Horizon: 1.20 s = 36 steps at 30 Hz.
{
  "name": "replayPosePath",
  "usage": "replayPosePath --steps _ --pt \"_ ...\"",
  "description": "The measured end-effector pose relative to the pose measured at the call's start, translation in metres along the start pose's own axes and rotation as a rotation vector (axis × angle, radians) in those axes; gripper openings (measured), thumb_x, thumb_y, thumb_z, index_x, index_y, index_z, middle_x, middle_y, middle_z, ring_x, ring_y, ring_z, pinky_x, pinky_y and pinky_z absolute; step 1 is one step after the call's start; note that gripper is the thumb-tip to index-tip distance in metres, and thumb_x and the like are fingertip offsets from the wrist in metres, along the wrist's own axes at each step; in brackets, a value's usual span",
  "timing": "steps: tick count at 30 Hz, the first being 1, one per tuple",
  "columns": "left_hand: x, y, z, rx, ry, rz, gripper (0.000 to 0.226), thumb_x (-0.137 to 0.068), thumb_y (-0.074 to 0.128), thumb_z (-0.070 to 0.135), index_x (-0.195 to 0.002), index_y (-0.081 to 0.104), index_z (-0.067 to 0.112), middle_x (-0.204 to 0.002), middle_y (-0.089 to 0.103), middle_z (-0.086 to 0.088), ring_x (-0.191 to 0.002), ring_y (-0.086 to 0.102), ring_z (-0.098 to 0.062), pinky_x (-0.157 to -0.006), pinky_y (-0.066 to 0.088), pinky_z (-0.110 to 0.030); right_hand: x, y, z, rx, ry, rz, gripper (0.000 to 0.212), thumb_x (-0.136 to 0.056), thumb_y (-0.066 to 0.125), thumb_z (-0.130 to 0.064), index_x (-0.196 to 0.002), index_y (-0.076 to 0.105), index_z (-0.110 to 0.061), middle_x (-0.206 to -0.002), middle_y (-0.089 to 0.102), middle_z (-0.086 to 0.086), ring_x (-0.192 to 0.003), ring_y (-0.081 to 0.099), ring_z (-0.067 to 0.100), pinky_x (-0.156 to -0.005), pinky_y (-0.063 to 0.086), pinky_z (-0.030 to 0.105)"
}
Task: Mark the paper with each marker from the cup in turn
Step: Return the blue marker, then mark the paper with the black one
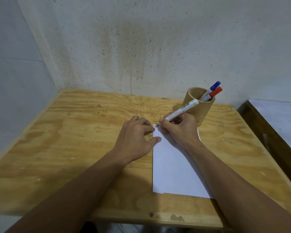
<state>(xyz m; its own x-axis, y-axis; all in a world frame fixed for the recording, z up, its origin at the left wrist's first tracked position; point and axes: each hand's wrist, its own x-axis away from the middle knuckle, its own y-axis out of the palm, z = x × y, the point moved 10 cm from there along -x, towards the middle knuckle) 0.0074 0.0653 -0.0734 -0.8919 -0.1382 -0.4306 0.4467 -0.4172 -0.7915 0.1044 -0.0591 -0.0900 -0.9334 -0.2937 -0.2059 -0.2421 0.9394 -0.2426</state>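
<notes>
A white sheet of paper (171,165) lies on the wooden table (74,140). My right hand (178,130) grips a white-bodied marker (181,111), its black tip touching the paper's far left corner beside short red and blue marks (155,126). My left hand (134,135) rests at the paper's left edge with the thumb on the sheet. Its fingers are curled, and a small dark piece, seemingly the marker's cap (138,116), pokes out beyond them. Just behind my right hand stands a wooden cup (196,113) holding a blue-capped marker (215,85) and a red-capped marker (216,93).
The table stands in a corner against a stained wall (141,47). A second, darker table with a pale top (279,121) stands to the right, with a gap between the two. The table's front edge is just below my forearms.
</notes>
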Motion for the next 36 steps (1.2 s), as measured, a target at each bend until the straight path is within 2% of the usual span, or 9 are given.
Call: replayPosePath --steps 11,19,29,31,33,35,36 --pt "0.001 -0.001 0.002 0.001 0.003 0.004 0.039 -0.075 0.068 0.047 -0.101 0.073 0.019 -0.099 0.068 0.004 -0.096 0.052 -0.017 -0.083 0.041 -0.034 0.001 0.001 0.0 0.005 0.009 0.006 0.009 -0.08 0.078 -0.009 -0.081 0.069 -0.005 -0.07 0.069 0.008 -0.065 0.068 0.016 -0.062 0.057 0.027" --pt "0.001 0.0 0.002 -0.009 0.002 -0.004 0.039 -0.075 0.067 0.048 -0.101 0.073 0.02 -0.1 0.068 0.004 -0.097 0.052 -0.017 -0.083 0.042 -0.036 -0.001 0.002 0.003 0.031 0.009 -0.024 0.009 -0.078 0.076 -0.008 -0.075 0.068 -0.004 -0.068 0.069 0.011 -0.062 0.067 0.022 -0.065 0.06 0.039" --pt "0.0 -0.002 0.004 -0.016 0.009 0.009 0.039 -0.073 0.07 0.046 -0.1 0.073 0.017 -0.101 0.068 0.002 -0.097 0.053 -0.017 -0.083 0.045 -0.037 0.002 -0.004 -0.001 -0.009 0.006 0.023 0.01 -0.08 0.076 -0.007 -0.082 0.069 0.001 -0.074 0.07 0.013 -0.068 0.069 0.02 -0.064 0.059 0.032" --pt "0.0 -0.012 0.002 0.045 -0.011 0.079 0.038 -0.072 0.073 0.04 -0.1 0.071 0.014 -0.102 0.062 0.0 -0.096 0.054 -0.017 -0.08 0.048 -0.037 0.003 -0.008 -0.004 -0.092 0.018 0.049 0.015 -0.081 0.075 -0.004 -0.088 0.067 0.007 -0.08 0.069 0.02 -0.072 0.069 0.022 -0.064 0.059 0.033" --pt "0.0 -0.026 -0.006 0.12 -0.073 0.194 0.033 -0.076 0.071 0.028 -0.104 0.067 0.012 -0.107 0.054 -0.002 -0.098 0.053 -0.018 -0.081 0.049 -0.034 0.005 -0.011 -0.008 -0.207 0.038 0.071 0.017 -0.082 0.073 0.003 -0.092 0.063 0.011 -0.079 0.066 0.02 -0.069 0.068 0.018 -0.061 0.057 0.028" --pt "-0.004 -0.029 -0.021 0.124 -0.172 0.199 0.032 -0.082 0.066 0.016 -0.112 0.062 0.011 -0.115 0.049 -0.004 -0.106 0.05 -0.019 -0.086 0.043 -0.026 0.005 -0.013 -0.013 -0.26 0.042 0.075 0.014 -0.081 0.073 0.006 -0.091 0.063 0.007 -0.078 0.065 0.015 -0.069 0.069 0.014 -0.061 0.057 0.025" --pt "-0.007 -0.027 -0.027 0.123 -0.216 0.166 0.031 -0.083 0.064 0.011 -0.114 0.061 0.01 -0.116 0.049 -0.005 -0.108 0.05 -0.019 -0.087 0.04 -0.023 0.004 -0.015 -0.016 -0.252 0.038 0.072 0.013 -0.081 0.074 0.005 -0.089 0.065 0.003 -0.081 0.067 0.016 -0.073 0.071 0.018 -0.065 0.059 0.029"
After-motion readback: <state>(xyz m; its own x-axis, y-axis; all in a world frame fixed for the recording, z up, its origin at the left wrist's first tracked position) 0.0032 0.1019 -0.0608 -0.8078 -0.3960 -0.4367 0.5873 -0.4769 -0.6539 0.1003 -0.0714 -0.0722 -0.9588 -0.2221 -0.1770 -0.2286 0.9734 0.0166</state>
